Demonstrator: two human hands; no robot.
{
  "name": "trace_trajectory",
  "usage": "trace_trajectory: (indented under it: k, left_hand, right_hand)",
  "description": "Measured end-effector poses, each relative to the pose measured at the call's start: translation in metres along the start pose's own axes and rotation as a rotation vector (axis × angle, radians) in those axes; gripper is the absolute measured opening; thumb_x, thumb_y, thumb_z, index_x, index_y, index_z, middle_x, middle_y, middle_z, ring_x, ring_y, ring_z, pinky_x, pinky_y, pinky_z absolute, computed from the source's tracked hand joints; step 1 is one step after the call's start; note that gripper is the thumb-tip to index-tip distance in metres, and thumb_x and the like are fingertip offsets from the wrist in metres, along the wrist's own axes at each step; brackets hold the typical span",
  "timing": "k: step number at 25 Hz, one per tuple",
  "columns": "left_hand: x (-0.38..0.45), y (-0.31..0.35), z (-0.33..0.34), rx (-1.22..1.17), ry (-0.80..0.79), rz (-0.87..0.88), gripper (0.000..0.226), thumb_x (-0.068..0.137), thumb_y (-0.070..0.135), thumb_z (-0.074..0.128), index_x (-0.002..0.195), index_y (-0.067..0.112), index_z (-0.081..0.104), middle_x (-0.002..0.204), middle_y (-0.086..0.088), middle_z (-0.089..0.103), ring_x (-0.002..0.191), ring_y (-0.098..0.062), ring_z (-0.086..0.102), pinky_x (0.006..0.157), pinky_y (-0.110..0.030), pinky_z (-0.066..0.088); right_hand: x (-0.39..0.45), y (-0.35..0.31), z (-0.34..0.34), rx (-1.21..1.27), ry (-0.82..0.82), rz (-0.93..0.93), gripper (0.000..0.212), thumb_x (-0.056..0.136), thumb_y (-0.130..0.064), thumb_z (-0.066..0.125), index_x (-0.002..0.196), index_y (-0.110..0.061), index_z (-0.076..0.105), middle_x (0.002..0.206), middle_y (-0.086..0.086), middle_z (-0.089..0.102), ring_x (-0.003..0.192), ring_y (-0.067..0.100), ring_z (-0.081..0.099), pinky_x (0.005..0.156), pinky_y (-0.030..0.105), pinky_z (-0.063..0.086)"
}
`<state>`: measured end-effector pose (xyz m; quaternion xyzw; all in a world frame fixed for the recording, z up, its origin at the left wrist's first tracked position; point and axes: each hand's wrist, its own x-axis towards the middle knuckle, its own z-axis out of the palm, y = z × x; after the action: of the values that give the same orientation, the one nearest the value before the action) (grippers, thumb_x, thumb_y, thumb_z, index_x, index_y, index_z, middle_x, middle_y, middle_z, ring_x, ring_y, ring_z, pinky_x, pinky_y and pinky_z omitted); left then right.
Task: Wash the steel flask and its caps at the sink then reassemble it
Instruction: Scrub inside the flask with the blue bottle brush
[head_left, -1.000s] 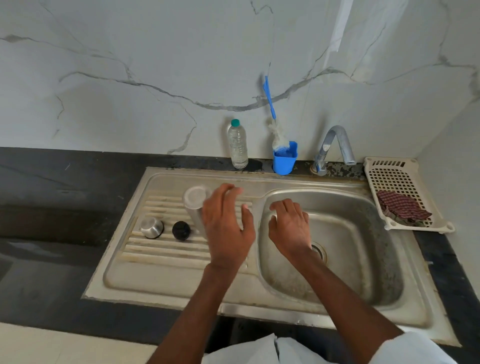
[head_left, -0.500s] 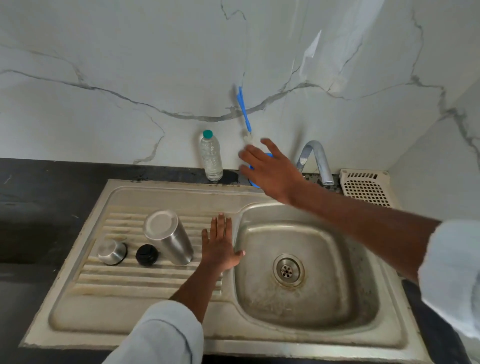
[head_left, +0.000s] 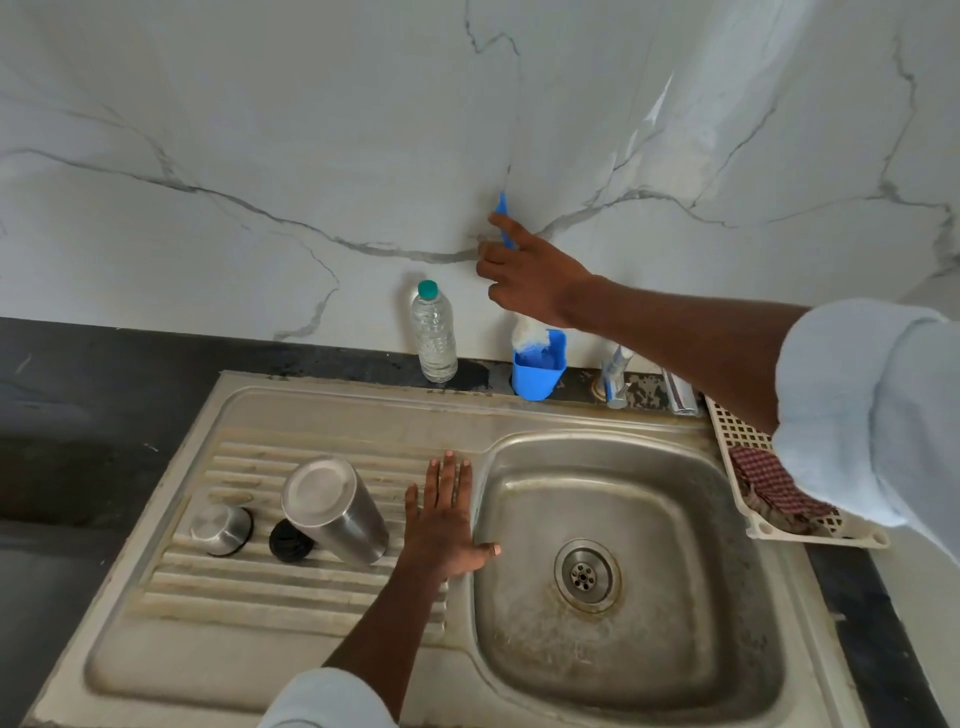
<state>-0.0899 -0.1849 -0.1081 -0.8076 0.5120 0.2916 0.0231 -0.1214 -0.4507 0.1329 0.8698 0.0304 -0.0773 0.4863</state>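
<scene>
The steel flask (head_left: 332, 509) stands upside down on the ribbed drainboard (head_left: 249, 587). Left of it sit a black inner cap (head_left: 290, 540) and a steel outer cap (head_left: 221, 529). My left hand (head_left: 444, 525) lies flat and open on the drainboard, right of the flask, its thumb over the basin's edge. My right hand (head_left: 530, 270) is raised against the wall, fingers closing around the blue handle of a bottle brush (head_left: 503, 213). The brush's white bristles rest in a blue cup (head_left: 539, 369).
The sink basin (head_left: 675, 519) with its drain is at the right. A clear water bottle (head_left: 434, 332) stands by the wall, and the tap (head_left: 615, 374) is half hidden behind my right arm. A cream basket (head_left: 737, 431) holding a checked cloth sits far right.
My right hand rose from the blue cup up along the brush handle and took hold of it. My left hand stayed flat on the drainboard.
</scene>
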Motion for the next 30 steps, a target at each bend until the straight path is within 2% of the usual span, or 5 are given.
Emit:
trace_trajectory:
  k: [11,16,19,24,30]
  left_hand:
    - [-0.006,-0.004,-0.004,-0.031,0.046,0.041,0.121,0.092,0.072,0.058,0.161,0.024,-0.029,0.164,-0.001,-0.044,0.155,-0.025,-0.034,0.128,-0.055,-0.010]
    - [-0.026,0.005,-0.003,-0.243,0.320,0.113,0.088,0.100,0.056,0.056,0.167,0.016,0.016,0.177,-0.005,0.004,0.163,-0.025,0.001,0.129,-0.051,0.010]
    - [-0.050,0.023,0.000,-0.452,0.573,0.168,0.073,0.092,0.056,0.054,0.148,0.009,0.052,0.150,-0.014,0.055,0.142,-0.034,0.049,0.116,-0.050,0.039]
    - [-0.094,0.041,0.014,-0.692,0.795,0.251,0.039,0.100,0.036,0.061,0.132,0.016,0.065,0.130,0.006,0.067,0.123,-0.018,0.062,0.109,-0.043,0.048]
    - [-0.123,0.037,0.037,-0.887,0.835,0.081,0.027,0.101,0.009,0.062,0.123,0.022,0.070,0.118,0.011,0.072,0.116,-0.016,0.066,0.102,-0.051,0.054]
  right_hand:
    - [-0.088,0.019,-0.050,0.297,-0.405,0.557,0.020,0.094,-0.009,0.062,0.112,-0.018,0.067,0.111,0.005,0.070,0.119,0.033,0.060,0.122,0.057,0.021]
    - [-0.154,0.014,-0.090,0.560,-0.460,0.948,0.017,0.091,-0.016,0.065,0.107,-0.017,0.065,0.085,0.002,0.058,0.103,0.031,0.067,0.115,0.051,0.029]
    - [-0.192,-0.001,-0.113,0.790,-0.418,1.217,0.006,0.090,-0.019,0.061,0.095,-0.017,0.058,0.087,0.006,0.056,0.098,0.034,0.067,0.101,0.044,0.038]
    - [-0.238,-0.100,-0.119,1.353,-0.318,1.548,0.026,0.094,-0.037,0.053,0.097,-0.014,0.066,0.090,0.010,0.063,0.087,0.033,0.062,0.075,0.036,0.043]
    - [-0.258,-0.294,-0.070,1.977,-0.780,1.527,0.057,0.068,-0.048,0.054,0.098,-0.004,0.075,0.071,0.008,0.068,0.062,0.023,0.062,0.062,0.029,0.044]
